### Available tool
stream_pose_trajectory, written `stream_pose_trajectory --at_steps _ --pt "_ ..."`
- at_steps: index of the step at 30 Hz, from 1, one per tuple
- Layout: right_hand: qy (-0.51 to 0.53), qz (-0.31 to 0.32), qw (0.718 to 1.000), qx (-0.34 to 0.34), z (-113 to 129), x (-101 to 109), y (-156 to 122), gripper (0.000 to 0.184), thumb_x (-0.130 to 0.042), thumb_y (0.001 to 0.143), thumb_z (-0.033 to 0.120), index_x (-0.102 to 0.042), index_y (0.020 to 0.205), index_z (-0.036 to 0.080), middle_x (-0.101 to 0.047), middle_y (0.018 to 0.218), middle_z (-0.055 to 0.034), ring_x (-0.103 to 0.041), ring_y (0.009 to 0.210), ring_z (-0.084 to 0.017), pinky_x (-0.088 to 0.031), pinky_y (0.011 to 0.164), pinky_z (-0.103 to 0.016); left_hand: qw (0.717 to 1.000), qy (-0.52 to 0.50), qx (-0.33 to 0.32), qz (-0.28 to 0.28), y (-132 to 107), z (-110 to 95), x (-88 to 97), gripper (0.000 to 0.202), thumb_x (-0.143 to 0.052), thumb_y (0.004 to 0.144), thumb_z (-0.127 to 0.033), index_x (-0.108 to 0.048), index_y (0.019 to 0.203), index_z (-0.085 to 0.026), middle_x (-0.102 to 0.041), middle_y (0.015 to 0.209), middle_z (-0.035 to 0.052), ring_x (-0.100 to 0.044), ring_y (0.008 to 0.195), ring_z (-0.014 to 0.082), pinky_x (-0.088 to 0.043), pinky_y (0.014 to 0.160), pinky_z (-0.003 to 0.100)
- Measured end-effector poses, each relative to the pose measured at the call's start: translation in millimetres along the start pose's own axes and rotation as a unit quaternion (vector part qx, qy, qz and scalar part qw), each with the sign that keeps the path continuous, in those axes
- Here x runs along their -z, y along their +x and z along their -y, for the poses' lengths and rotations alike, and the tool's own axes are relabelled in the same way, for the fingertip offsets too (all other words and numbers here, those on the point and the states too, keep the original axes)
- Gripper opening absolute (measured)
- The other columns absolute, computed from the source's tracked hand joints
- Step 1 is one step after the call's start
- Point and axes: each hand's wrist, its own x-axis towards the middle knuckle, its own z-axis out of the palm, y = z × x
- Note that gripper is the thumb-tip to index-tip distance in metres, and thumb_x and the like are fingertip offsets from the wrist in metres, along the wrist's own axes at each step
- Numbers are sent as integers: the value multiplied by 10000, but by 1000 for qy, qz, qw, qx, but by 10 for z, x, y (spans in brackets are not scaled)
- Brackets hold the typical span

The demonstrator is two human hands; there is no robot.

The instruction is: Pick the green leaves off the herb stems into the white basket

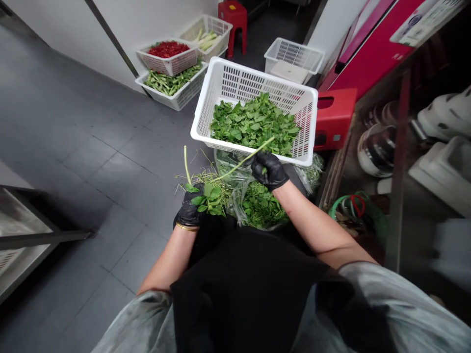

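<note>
My left hand (189, 208), in a black glove, is closed around leafy green stems (211, 196). One stem stands up from it, while a longer one slants right across the front of the white basket. My right hand (270, 170), also black-gloved, is curled closed beside that long stem, and a bit of green leaf shows between its fingers. Whether its fingertips grip the stem too, I cannot tell. Picked green leaves (257, 120) lie in the white basket (253, 73) just beyond my hands. Below them, a clear plastic bag (239, 198) holds more leafy greens (262, 203).
Bare stems (200, 179) lie in a pile left of the bag. Baskets of red chillies (168, 49) and green vegetable pieces (171, 81) are stacked at the wall. A red stool (336, 117) is behind the basket. Metal shelving (399, 171) stands at right.
</note>
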Motion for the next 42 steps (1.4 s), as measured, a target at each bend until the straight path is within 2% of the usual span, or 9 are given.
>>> stream_pose_trajectory --at_steps 3,6,12,19,23,28,31,36,42 --pt "13 -105 989 -105 -257 26 -33 302 -818 596 375 -626 662 152 -597 523 27 -476 410 -53 -309 332 -135 998 34 -49 -31 -25 29 -40 235 -816 571 -239 -599 608 -156 -591 550 -31 -558 491 95 -462 495 215" --pt "-40 -26 983 -175 -461 -135 -177 335 -840 563 391 -674 703 136 -677 662 -23 -589 537 -107 -382 386 -166 990 91 -89 -61 -50 115 -85 241 -834 547 -260 -654 667 -153 -632 583 -18 -567 509 104 -461 513 229" --pt "-92 188 978 -15 -279 -462 -167 427 -788 643 435 -744 985 183 -732 952 -40 -670 881 -186 -520 856 -317 978 189 -85 -30 -55 189 -155 221 -843 529 -199 -697 690 -159 -665 637 9 -600 585 136 -485 571 257" --pt "-314 175 932 50 -339 -330 -58 336 -777 641 408 -773 842 139 -737 789 -40 -671 733 -177 -500 681 -247 984 20 156 86 -182 112 -117 268 -795 646 -352 -676 785 -157 -642 636 20 -626 623 170 -495 567 287" --pt "-359 155 916 92 -329 -253 -48 248 -729 699 348 -765 812 130 -724 757 -36 -660 700 -161 -482 640 -233 979 73 158 105 -166 76 -38 319 -844 571 -269 -677 788 -105 -593 573 0 -499 445 85 -396 437 222" --pt "-304 22 941 145 -235 -53 72 189 -684 711 293 -755 825 160 -732 889 -62 -664 824 -179 -509 781 -300 982 64 139 112 -109 49 -68 360 -835 584 -291 -519 517 -131 -370 387 -72 -305 339 24 -275 363 183" --pt "-192 -60 976 81 -246 33 63 225 -735 657 364 -735 754 161 -728 832 -57 -660 785 -182 -522 770 -327 990 51 95 88 -100 60 -114 389 -827 592 -336 -500 511 -141 -350 372 -76 -291 339 23 -263 358 173" --pt "-67 76 988 -113 -364 -176 -138 354 -841 532 402 -723 735 137 -705 727 -28 -649 673 -160 -523 642 -279 993 19 101 53 -113 142 -197 326 -831 555 -325 -558 614 -156 -337 378 -97 -245 329 24 -237 342 173" --pt "-68 145 984 -76 -364 -365 -92 454 -821 589 410 -730 935 130 -706 767 -30 -655 721 -173 -527 671 -290 980 -54 190 38 -180 223 -223 286 -758 637 -209 -477 607 -169 -299 410 -105 -253 326 18 -260 349 162"
